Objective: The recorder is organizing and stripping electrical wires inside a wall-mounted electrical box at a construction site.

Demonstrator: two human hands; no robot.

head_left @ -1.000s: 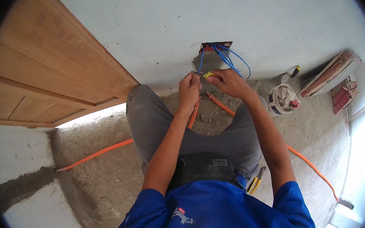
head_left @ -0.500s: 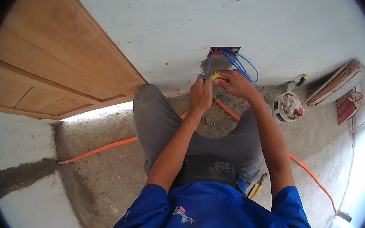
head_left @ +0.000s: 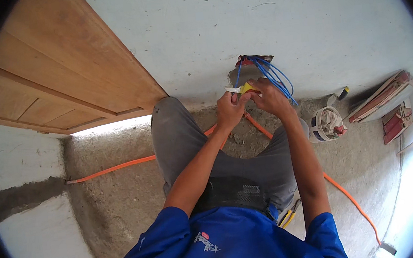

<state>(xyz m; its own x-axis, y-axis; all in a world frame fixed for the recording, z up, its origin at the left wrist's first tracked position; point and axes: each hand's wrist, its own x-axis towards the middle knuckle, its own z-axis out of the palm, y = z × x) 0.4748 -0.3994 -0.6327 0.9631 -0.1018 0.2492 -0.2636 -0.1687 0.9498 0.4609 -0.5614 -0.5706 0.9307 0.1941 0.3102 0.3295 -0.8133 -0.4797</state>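
My left hand (head_left: 230, 109) is closed in a pinch at the lower end of a blue electrical wire (head_left: 238, 75). Close against it, my right hand (head_left: 269, 95) grips a yellow-handled knife (head_left: 248, 87), its flat pale blade pointing left across the wire by my left fingertips. The wire's tip is hidden at the fingers. From a red-edged wall box (head_left: 255, 57) above my hands, several more blue wires (head_left: 275, 78) loop out to the right, past my right hand.
A wooden door (head_left: 60, 58) stands at left. Orange conduit (head_left: 116, 168) crosses the rough floor. To the right are a white bucket (head_left: 318, 127) with crumpled material, a trowel (head_left: 337, 96) and stacked boards (head_left: 382, 96). Yellow-handled pliers (head_left: 288, 217) sit at my right hip.
The knife has turned, so its pale blade now shows more broadly. My left hand has shifted slightly right, and both hands are closer together.
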